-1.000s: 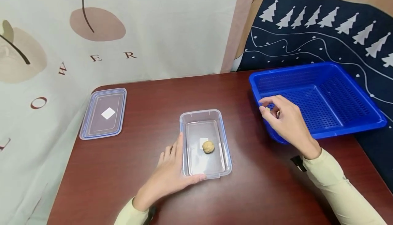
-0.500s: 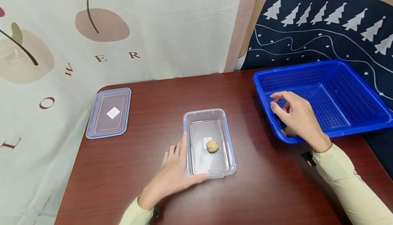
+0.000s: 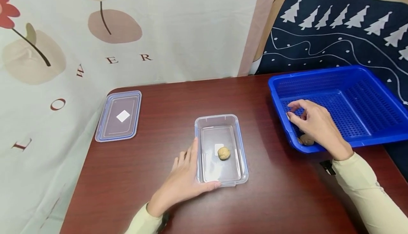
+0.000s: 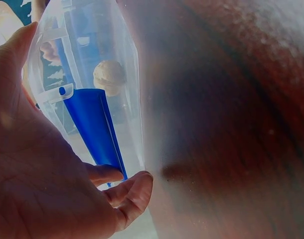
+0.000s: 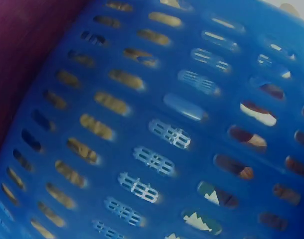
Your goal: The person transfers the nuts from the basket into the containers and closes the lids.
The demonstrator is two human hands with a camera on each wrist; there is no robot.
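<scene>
Fingers [image 3: 193, 152] straight, left hand [image 3: 181, 180] touching clear box [image 3: 215, 136], lower middle, right hand [image 3: 317, 124] curled over blue basket [image 3: 352, 110], grip unclear

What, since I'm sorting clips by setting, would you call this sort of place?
Probably a makeshift indoor workspace, perhaps at home: a reddish-brown table with a flower-printed cloth and a tree-patterned navy cloth hung behind it.

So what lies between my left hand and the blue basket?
In the head view, the clear box with a walnut inside, touching your left hand, then bare tabletop up to the blue basket.
</scene>
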